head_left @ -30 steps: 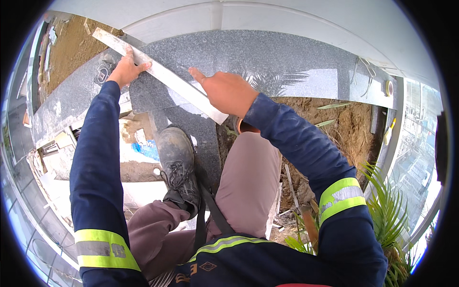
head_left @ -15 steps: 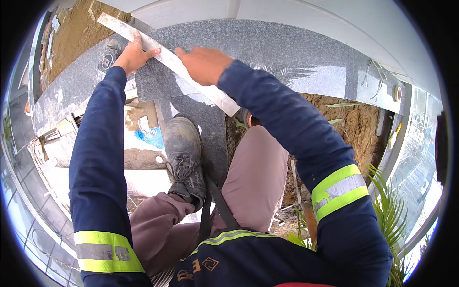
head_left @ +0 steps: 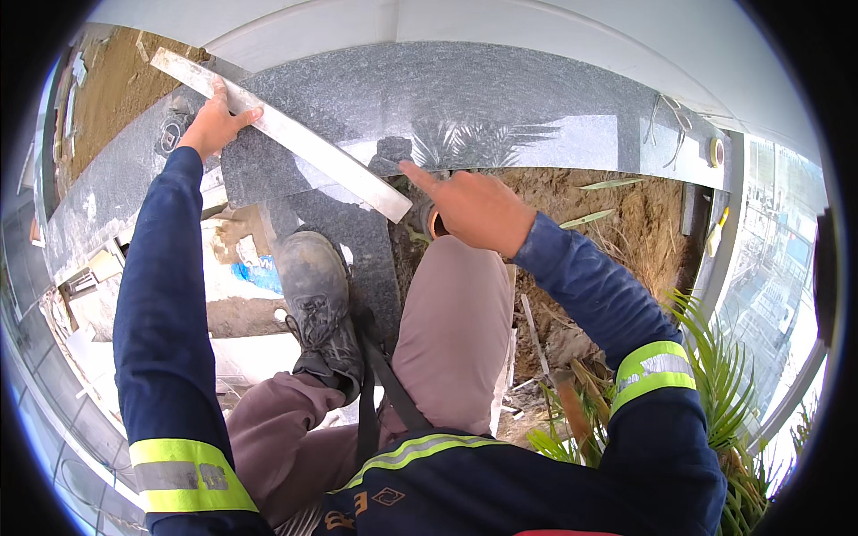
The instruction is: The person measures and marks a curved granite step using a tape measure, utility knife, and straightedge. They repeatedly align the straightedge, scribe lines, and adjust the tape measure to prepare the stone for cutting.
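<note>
My left hand [head_left: 214, 125] grips a long pale straightedge bar [head_left: 308, 147] near its upper-left end, thumb on top. The bar lies diagonally across speckled grey stone slabs [head_left: 322, 76]. My right hand [head_left: 469, 205] is beside the bar's lower-right end, apart from it, index finger extended toward a dark shadow on the slab and the other fingers curled; what they hold, if anything, is hidden. My grey, dusty shoe [head_left: 313, 286] rests on the slab below the bar. An orange-rimmed round opening [head_left: 434, 223] is partly hidden beyond my knee.
Excavated soil [head_left: 626, 232] with palm leaves borders the slabs, with a plant [head_left: 715, 375] at lower right. A tape roll [head_left: 716, 152], wires [head_left: 675, 125] and a yellow-handled tool [head_left: 718, 230] are at right. A white wall [head_left: 536, 22] runs along the top; dirt [head_left: 116, 89] is upper left.
My right hand has moved from over the bar rightward and down, off it. My left hand still holds the bar, which appears lower and further left in view.
</note>
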Demonstrator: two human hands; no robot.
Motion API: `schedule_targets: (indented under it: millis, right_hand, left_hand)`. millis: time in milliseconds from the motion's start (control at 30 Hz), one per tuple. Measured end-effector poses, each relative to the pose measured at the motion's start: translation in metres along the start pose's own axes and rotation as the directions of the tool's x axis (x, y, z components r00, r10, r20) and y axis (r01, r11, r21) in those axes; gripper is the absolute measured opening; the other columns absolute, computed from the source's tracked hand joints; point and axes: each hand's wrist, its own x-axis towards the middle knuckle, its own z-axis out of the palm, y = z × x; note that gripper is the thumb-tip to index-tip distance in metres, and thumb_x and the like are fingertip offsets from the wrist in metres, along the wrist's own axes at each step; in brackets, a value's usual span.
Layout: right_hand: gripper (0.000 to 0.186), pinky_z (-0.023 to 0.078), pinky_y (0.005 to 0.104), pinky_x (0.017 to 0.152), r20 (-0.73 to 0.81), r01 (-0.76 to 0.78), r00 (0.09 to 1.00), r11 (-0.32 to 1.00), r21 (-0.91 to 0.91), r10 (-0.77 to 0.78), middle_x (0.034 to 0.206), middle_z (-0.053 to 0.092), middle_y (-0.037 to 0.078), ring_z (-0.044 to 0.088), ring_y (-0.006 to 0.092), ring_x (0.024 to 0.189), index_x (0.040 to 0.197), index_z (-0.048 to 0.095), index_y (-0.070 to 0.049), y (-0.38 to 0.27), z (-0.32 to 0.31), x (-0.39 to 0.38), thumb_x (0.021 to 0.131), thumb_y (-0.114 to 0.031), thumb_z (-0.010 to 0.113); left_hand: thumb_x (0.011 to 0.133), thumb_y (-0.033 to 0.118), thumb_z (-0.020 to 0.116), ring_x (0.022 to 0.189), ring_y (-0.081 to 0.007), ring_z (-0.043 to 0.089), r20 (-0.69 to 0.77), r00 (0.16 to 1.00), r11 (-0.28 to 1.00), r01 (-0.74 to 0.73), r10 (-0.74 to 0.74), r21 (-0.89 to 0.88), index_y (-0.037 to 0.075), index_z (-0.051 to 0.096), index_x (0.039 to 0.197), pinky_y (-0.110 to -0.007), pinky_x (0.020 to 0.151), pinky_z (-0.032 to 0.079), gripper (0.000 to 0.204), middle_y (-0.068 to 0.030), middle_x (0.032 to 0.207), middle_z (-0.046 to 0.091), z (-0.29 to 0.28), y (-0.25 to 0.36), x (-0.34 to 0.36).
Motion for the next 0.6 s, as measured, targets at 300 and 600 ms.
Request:
schedule_targets:
  millis: [300, 600]
  right_hand:
    - [0.07, 0.055, 0.0468, 0.064, -0.146, 0.099, 0.985, 0.995, 0.018, -0.095, 0.079, 0.069, 0.017, 0.07, 0.0346, 0.074, 0.155, 0.036, -0.009, -0.019, 0.005, 0.087, 0.088, -0.005, 0.058]
    - [0.078, 0.054, 0.0477, 0.061, 0.008, 0.096, 0.995, 0.995, 0.034, -0.096, 0.075, 0.068, 0.018, 0.069, 0.0358, 0.07, 0.153, 0.034, -0.003, 0.005, 0.004, -0.001, 0.081, -0.001, 0.064]
  left_hand:
    - [0.092, 0.044, 0.073, 0.124, -0.0426, 0.056, 0.034, 0.999, 0.999, -0.008, 0.007, 0.037, -0.012, -0.002, 0.156, -0.042, 0.097, 0.049, 0.114, -0.0417, 0.144, 0.042, 0.0, 0.005, 0.0]
    - [0.091, 0.042, 0.075, 0.089, -0.0318, 0.071, -0.013, 1.0, 1.0, -0.006, 0.006, -0.017, -0.008, -0.005, 0.158, -0.036, 0.053, 0.056, 0.114, -0.0355, 0.135, 0.054, -0.004, -0.006, -0.002]
